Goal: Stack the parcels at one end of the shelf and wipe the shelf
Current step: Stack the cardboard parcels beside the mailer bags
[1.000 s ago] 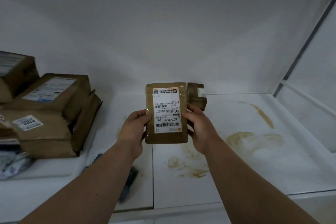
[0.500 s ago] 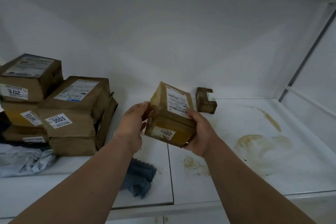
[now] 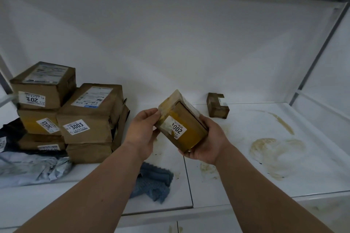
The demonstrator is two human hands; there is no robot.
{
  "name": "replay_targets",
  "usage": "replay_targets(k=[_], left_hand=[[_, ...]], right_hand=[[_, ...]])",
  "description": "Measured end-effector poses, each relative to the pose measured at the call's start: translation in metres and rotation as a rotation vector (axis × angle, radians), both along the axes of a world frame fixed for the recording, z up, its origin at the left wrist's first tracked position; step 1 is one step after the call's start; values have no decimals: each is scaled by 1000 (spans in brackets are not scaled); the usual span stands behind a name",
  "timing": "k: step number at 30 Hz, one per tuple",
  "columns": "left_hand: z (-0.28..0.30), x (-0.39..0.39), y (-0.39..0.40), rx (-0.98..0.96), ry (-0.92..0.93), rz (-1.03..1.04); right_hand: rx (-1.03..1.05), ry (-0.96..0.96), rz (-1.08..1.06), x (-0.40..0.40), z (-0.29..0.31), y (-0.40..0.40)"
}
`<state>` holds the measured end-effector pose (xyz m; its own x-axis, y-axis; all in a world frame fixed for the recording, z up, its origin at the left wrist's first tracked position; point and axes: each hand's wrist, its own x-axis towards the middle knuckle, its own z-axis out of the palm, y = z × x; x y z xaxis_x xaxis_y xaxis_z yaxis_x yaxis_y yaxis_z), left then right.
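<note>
While both hands stay raised above the white shelf (image 3: 246,185), a brown parcel (image 3: 186,130) hangs tilted between them, clear of the surface. The left hand (image 3: 143,132) pinches its upper left corner with thumb and fingertips; the right hand (image 3: 210,142) cups the lower right side, fingers curled under and around the box. A white sticker on the near face reads 2002, turned askew, and a shipping label shows on the top face.

At the left end of the shelf stands the stack of parcels (image 3: 83,119), well apart from the held one. It is brown boxes in 2 columns: the top left box carries a sticker starting 201, the one beneath it 3013, and the front box of the right column 3003. More boxes lie under these, and a flat one leans upright against the right side of the pile. Grey plastic mailer bags (image 3: 32,168) lie crumpled in front of the stack at the shelf's left edge, with something dark behind them.

A blue cloth (image 3: 153,181) lies bunched on the shelf below the left forearm, near the front edge. A small brown parcel (image 3: 216,108) with a notched top sits alone at the back of the shelf, just beyond the right hand. Tan stains (image 3: 272,149) smear the right part of the shelf: a broad swirl, a streak toward the back corner, and smaller blotches near the panel seam.
</note>
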<state>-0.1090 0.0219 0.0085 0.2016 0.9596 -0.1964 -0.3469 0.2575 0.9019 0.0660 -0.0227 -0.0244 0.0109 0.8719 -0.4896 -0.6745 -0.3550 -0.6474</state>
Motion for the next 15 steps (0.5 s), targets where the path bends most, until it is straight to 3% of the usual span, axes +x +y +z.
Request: replay_targets(k=[11, 15], left_hand=[[-12, -16, -11, -50, 287, -188], [-14, -19, -17, -75, 291, -283]], right_hand=[[180, -147, -180, -13, -11, -10], [191, -231, -200, -14, -14, -11]])
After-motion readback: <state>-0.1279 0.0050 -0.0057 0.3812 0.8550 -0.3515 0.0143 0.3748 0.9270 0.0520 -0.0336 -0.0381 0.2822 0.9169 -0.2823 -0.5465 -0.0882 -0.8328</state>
